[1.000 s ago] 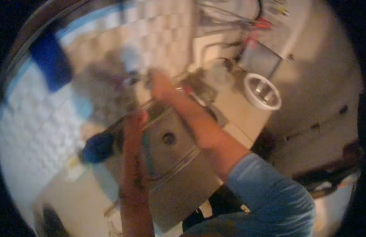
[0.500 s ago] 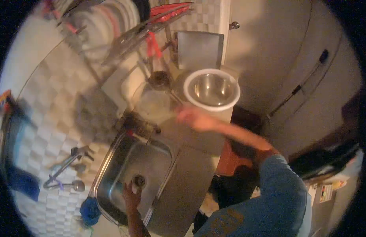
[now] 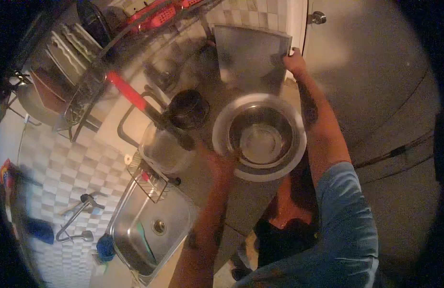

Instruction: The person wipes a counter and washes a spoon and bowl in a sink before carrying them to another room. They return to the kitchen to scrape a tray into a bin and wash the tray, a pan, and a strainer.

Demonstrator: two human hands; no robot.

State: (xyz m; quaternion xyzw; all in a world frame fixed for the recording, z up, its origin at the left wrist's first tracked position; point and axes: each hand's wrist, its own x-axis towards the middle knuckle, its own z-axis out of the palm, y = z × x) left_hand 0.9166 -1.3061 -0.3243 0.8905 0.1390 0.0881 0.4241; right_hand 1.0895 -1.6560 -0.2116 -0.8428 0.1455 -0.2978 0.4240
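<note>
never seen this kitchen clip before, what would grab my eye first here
The big steel bowl at the centre of the counter stands out first, with the left hand at its near rim. Behind it the right hand grips the edge of a flat metal tray propped against the wall. At lower left sits the steel sink.

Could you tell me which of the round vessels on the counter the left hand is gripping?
The wide steel bowl with a white rim; the left hand grips its edge, unlike the dark pot.
</note>
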